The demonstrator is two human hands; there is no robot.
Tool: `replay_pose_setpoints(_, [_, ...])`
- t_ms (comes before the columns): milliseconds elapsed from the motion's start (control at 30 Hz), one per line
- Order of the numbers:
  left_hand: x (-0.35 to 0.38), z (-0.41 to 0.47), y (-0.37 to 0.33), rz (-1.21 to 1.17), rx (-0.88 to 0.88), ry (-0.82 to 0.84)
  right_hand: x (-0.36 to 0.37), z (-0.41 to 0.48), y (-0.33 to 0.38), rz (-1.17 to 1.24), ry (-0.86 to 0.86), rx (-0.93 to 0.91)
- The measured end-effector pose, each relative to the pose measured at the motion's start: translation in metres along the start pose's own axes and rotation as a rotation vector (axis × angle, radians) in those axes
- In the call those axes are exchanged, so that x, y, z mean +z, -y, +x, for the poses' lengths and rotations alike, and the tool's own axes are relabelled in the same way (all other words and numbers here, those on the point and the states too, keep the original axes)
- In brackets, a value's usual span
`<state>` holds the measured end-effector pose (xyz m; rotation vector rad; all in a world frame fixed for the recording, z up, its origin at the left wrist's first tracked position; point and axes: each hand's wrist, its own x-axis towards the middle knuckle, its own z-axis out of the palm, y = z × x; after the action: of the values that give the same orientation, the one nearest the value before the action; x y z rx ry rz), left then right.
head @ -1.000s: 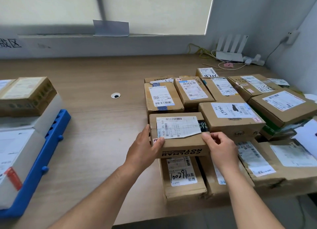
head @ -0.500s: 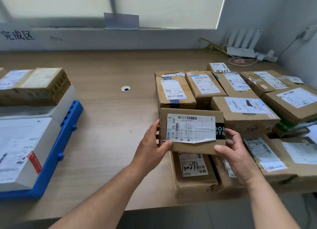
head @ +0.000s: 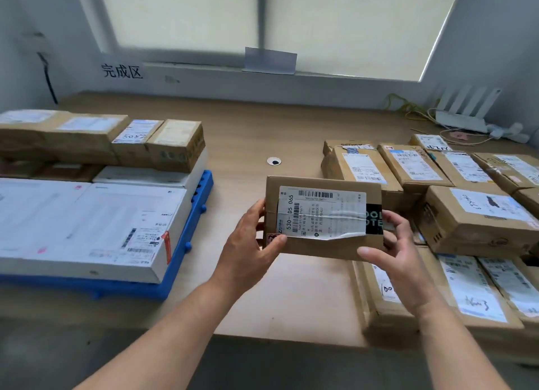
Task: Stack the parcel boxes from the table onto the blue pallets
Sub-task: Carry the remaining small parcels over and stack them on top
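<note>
A small brown parcel box [head: 322,248] with a white shipping label is held in the air above the table, its label side tilted toward me. My left hand [head: 250,243] grips its left edge and my right hand [head: 393,246] grips its right edge. At the left lies the blue pallet [head: 186,235], loaded with large white boxes [head: 87,223] and, behind them, brown parcels [head: 175,144]. Several more brown parcels [head: 478,214] are spread over the right of the wooden table [head: 242,132].
A round cable hole [head: 274,161] sits in the tabletop between pallet and parcels. A white router [head: 463,112] with cables stands at the back right by the wall. The table's front edge runs just below my forearms.
Both hands lifted the parcel off the pile and carried it up and leftward, tilting its label toward me. My view turned left, bringing more of the pallet into sight.
</note>
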<state>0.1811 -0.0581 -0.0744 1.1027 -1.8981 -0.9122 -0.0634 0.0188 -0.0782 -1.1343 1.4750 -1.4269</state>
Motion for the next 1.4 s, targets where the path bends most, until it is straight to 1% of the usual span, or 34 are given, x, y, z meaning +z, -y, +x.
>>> replay_pose_setpoints(100, [-0.042, -0.014, 0.011, 0.028, 0.024, -0.067, 0.043, -0.004, 0.009, 0.01, 0.016, -0.021])
replay_pose_setpoints(167, [-0.073, -0.023, 0.018, 0.021, 0.03, -0.08, 0.072, -0.008, 0.017, 0.002, 0.025, -0.028])
replay_pose_setpoints(233, [-0.105, -0.033, 0.025, 0.025, 0.022, -0.078, 0.1, -0.013, 0.025, -0.007, 0.049, -0.041])
replay_pose_setpoints(300, [-0.136, -0.043, 0.035, 0.056, -0.007, -0.117, 0.127, -0.017, 0.033, -0.009, 0.086, -0.044])
replay_pose_setpoints(433, [-0.196, -0.07, 0.06, 0.221, -0.072, -0.265, 0.178, -0.025, 0.041, 0.025, 0.15, -0.09])
replay_pose_setpoints(533, [-0.232, -0.095, 0.082, 0.346, -0.102, -0.313, 0.214, -0.032, 0.043, 0.037, 0.172, -0.103])
replay_pose_setpoints(733, [-0.284, -0.138, 0.112, 0.586, -0.135, -0.335, 0.284, -0.044, 0.042, 0.035, 0.261, -0.061])
replay_pose_setpoints(967, [-0.333, -0.156, 0.136, 0.743, -0.231, -0.421, 0.349, -0.033, 0.041, 0.05, 0.362, -0.023])
replay_pose_setpoints(1233, [-0.388, -0.143, 0.173, 0.838, -0.301, -0.459, 0.428, 0.011, 0.034, 0.054, 0.425, -0.016])
replay_pose_setpoints(1400, [-0.428, -0.114, 0.192, 0.867, -0.329, -0.447, 0.475, 0.041, 0.036, 0.092, 0.401, 0.026])
